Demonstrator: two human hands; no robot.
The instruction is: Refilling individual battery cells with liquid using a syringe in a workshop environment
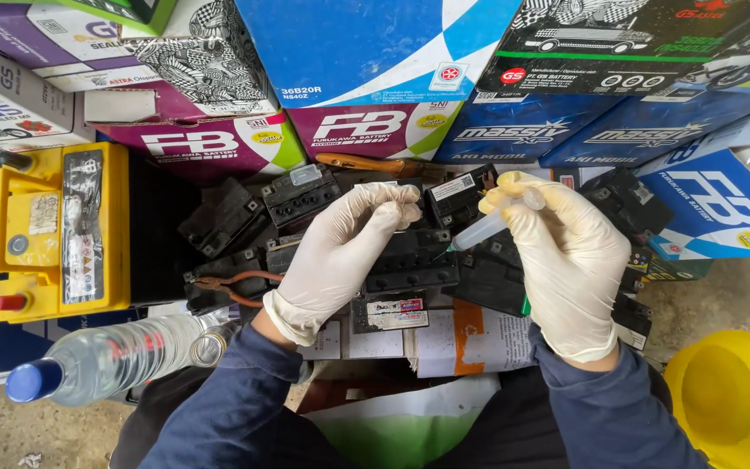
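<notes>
Both my hands wear pale latex gloves. My right hand grips a clear plastic syringe, thumb on its plunger, with the tip angled down-left over a small black battery. My left hand rests palm-down on that battery's left side, fingers curled over its far edge. Several more small black batteries lie packed around it on the ground.
A yellow car battery stands at left. A clear bottle with a blue cap lies at lower left. Stacked battery cartons line the back. Pliers with orange handles lie left of my hand. A yellow helmet-like object sits lower right.
</notes>
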